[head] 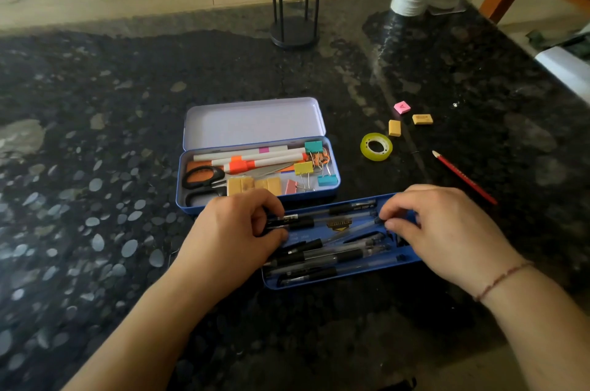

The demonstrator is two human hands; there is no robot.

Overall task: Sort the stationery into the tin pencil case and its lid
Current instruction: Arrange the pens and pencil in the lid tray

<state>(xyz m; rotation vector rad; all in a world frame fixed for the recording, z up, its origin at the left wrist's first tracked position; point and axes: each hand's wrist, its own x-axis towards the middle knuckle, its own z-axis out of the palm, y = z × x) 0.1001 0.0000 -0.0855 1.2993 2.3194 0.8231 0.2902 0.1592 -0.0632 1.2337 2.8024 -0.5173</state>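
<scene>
At lower centre, the left hand [238, 231] and right hand [447, 228] each pinch black pens [322, 255] lying in the blue lid [405, 258], below the open tin pencil case [255, 202].

Blue tin [332, 189] open; pens [319, 258] in lid [405, 258]

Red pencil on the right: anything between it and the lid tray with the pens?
Nothing visible. The red pencil lies on bare counter just beyond the lid tray. The right hand already sits over that end; the tape roll lies off to the side.
</scene>
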